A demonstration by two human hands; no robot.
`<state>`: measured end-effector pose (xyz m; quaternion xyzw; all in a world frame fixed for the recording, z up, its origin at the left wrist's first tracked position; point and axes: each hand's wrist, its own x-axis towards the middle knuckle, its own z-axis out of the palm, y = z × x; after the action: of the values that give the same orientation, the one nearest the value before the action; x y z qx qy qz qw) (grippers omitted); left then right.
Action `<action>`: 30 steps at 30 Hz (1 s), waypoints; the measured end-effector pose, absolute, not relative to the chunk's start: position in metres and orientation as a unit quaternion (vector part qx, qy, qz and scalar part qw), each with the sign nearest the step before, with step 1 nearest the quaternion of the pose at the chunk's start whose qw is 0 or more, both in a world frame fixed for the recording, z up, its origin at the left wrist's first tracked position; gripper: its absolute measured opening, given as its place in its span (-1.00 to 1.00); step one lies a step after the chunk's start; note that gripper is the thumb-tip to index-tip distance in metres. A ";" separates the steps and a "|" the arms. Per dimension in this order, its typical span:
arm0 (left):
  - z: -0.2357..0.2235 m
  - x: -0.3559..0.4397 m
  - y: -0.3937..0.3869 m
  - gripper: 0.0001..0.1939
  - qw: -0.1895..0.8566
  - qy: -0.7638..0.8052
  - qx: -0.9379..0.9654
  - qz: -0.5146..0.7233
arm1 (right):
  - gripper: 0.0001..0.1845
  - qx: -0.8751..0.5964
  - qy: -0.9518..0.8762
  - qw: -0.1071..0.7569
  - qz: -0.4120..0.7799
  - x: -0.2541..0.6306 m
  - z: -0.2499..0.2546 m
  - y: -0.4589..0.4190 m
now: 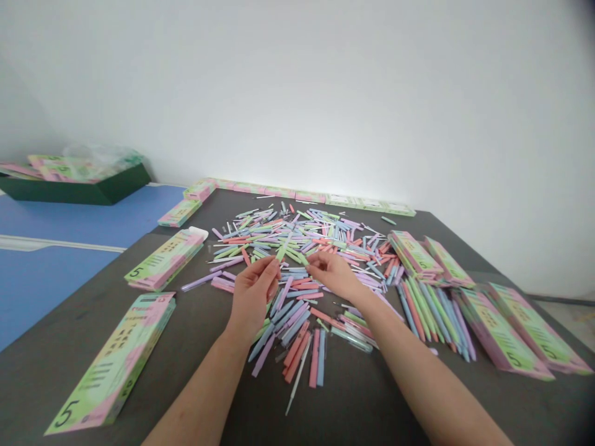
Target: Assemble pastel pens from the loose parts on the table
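Observation:
A big heap of pastel pen parts (302,248) in pink, blue, green, purple and red is spread over the middle of a dark grey table (60,353). My left hand (253,291) is closed in a pinch on a green pen piece (281,253) at the heap's near edge. My right hand (332,272) is just to its right, fingers curled and pinching a small piece that I cannot make out. Below my hands lie several loose barrels (297,337). A neat row of assembled pens (432,310) lies to the right of my right forearm.
Flat green-and-pink boxes marked "5" lie at left (114,365) (165,260) and right (509,334) (416,254); more line the table's far edge (297,195). A dark green tray (79,186) with boxes sits on a blue surface (56,248) at left. A white wall is behind.

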<state>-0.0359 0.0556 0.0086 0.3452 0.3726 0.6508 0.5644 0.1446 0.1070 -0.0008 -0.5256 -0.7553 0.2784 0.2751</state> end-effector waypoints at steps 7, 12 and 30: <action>0.008 -0.038 0.057 -0.81 0.555 0.373 0.337 0.662 | -0.81 -0.548 -0.808 0.147 0.162 0.130 -0.012 0.143; 0.007 -0.039 0.057 -0.79 0.555 0.377 0.334 0.662 | -0.78 -0.568 -0.809 0.095 0.121 0.108 -0.014 0.173; 0.007 -0.035 0.051 -0.81 0.580 0.358 0.376 0.627 | -0.77 -0.436 -0.583 0.523 0.442 0.140 0.031 0.106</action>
<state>-0.0348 0.0512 0.0072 0.3763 0.3584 0.6271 0.5802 0.1400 0.1060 0.0314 -0.4364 -0.5835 0.4424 0.5228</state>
